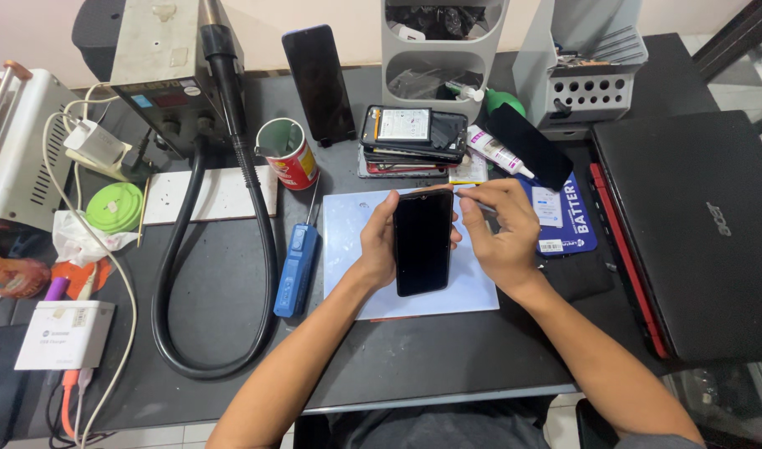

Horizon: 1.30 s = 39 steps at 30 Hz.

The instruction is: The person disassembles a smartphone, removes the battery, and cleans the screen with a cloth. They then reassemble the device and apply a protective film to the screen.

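Note:
A black smartphone (423, 241) with a dark screen stands tilted over a pale blue work mat (348, 224). My left hand (378, 241) grips its left edge, fingers wrapped behind it. My right hand (499, 233) pinches a thin dark tool (471, 198) whose tip meets the phone's top right corner.
Behind the mat lie a stack of opened phones (414, 137), a glue tube (499, 152) and another black phone (319, 83) leaning upright. A blue tool (296, 270) and a hot-air station with black hose (260, 249) sit left. A closed laptop (697, 233) lies right.

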Motion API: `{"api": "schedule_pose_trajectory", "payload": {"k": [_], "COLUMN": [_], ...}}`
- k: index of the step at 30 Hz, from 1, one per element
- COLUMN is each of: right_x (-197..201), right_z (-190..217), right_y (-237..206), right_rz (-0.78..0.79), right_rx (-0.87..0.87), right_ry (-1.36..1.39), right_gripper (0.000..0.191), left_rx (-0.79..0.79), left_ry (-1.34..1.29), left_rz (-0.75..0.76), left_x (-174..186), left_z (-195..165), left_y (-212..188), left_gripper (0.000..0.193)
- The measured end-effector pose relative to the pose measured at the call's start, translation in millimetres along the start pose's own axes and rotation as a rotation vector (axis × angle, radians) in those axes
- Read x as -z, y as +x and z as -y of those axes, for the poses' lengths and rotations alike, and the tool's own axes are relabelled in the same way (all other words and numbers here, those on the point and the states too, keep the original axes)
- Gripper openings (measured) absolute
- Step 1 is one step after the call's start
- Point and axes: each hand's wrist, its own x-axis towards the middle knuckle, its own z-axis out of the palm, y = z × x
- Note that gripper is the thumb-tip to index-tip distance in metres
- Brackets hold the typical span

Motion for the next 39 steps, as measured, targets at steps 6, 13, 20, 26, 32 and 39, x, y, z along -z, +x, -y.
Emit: {"api": "schedule_pose_trajectory", "payload": {"k": [6, 13, 20, 26, 32, 39], "right_x": [-0.6, -0.6, -0.6, -0.4, -0.8, 2.3], "right_z": [-5.1, -8.7, -9.7, -9.5, -7.8, -4.0], "right_y": [-0.8, -1.4, -1.0, -1.0, -1.1, 1.3], "right_rz": [0.011, 0.033, 0.028, 0.026, 0.021, 0.021], "right_rx": [-0.049, -0.095, -0.139, -0.067, -0.055, 0.012], "right_ry": [0.055, 0.134, 0.115, 0.083, 0.089, -0.042], "right_gripper": [0.014, 0.017, 0.015, 0.013, 0.013, 0.012], "left_rx": [0.018, 0.014, 0.008, 0.017, 0.009, 0.011], "left_ry": [-0.004, 0.01, 0.018, 0.017, 0.007, -0.003], "left_rz": [-0.051, -0.038, -0.032, -0.048, -0.034, -0.024], "left_x": [-0.8, -1.1, -1.8, -0.7, 1.1, 2.3], "left_z": [1.4, 1.4, 1.2, 3.2, 4.7, 5.3], "left_y": [0.5, 0.5, 0.9, 1.3, 1.7, 2.3], "left_gripper": [0.078, 0.079, 0.079, 0.08, 0.079, 0.078]}}
